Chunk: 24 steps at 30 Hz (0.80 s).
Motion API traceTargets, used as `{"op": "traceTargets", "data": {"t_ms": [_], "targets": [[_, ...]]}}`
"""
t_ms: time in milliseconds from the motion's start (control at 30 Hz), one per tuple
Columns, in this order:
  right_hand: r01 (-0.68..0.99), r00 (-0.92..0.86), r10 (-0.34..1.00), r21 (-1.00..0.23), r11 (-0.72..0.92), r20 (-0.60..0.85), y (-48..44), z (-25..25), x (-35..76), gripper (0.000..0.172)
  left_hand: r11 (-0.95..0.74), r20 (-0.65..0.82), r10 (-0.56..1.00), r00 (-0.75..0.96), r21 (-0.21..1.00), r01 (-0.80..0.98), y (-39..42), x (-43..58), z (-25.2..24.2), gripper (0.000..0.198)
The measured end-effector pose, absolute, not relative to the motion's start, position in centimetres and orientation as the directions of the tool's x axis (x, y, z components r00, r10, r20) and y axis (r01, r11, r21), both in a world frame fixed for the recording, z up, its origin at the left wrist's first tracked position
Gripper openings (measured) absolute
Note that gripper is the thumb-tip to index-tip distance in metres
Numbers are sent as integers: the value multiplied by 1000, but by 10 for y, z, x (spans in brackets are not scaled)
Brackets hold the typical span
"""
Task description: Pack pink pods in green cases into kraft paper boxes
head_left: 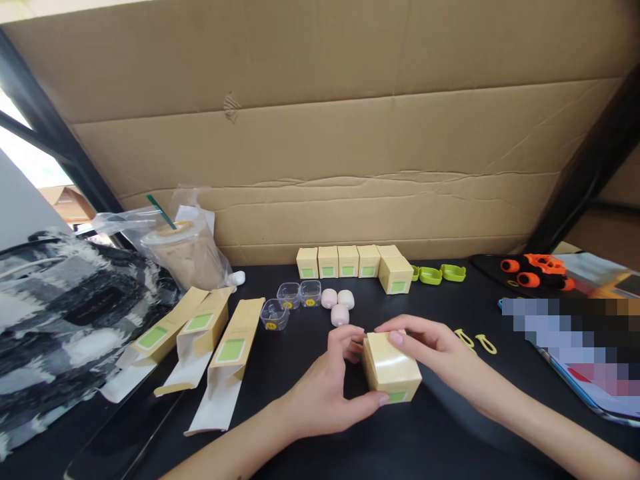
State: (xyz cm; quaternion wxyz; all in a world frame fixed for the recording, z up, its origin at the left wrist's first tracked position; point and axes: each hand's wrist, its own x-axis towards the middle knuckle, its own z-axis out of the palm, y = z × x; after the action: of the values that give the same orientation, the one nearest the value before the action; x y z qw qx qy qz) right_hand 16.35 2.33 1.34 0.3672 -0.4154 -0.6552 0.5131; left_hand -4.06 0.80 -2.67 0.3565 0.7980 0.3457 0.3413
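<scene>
A small yellow box [391, 368] with a green label sits on the black table between my two hands. My left hand [325, 390] grips its left side and lower front edge with thumb and fingers. From the right, my right hand [434, 350] lies over the box top, fingertips on its far edge. Just beyond the hands lie three small pink cases [339, 304] and three clear plastic cups [291, 300] with yellow smiley stickers.
A row of several closed yellow boxes [353, 261] lines the cardboard wall [320, 147], with green lids [440, 273] to their right. Three flattened yellow cartons [200, 340] lie left. An iced drink in a bag [185, 250], a black-and-white bag [65, 320], two yellow hair clips [475, 341] and an orange toy [537, 270] surround.
</scene>
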Motion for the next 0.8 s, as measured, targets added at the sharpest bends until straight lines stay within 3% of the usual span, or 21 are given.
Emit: {"op": "traceTargets", "data": {"t_ms": [267, 433, 800], "targets": [[184, -395, 918, -975, 122, 40, 25, 12, 165, 36, -485, 257, 792, 553, 815, 317, 7, -40, -18, 62], [169, -399, 917, -981, 99, 24, 26, 9, 165, 37, -469, 240, 805, 543, 817, 335, 6, -40, -18, 69], [169, -388, 922, -982, 87, 15, 27, 7, 162, 45, -563, 334, 747, 574, 778, 279, 9, -39, -13, 56]]}}
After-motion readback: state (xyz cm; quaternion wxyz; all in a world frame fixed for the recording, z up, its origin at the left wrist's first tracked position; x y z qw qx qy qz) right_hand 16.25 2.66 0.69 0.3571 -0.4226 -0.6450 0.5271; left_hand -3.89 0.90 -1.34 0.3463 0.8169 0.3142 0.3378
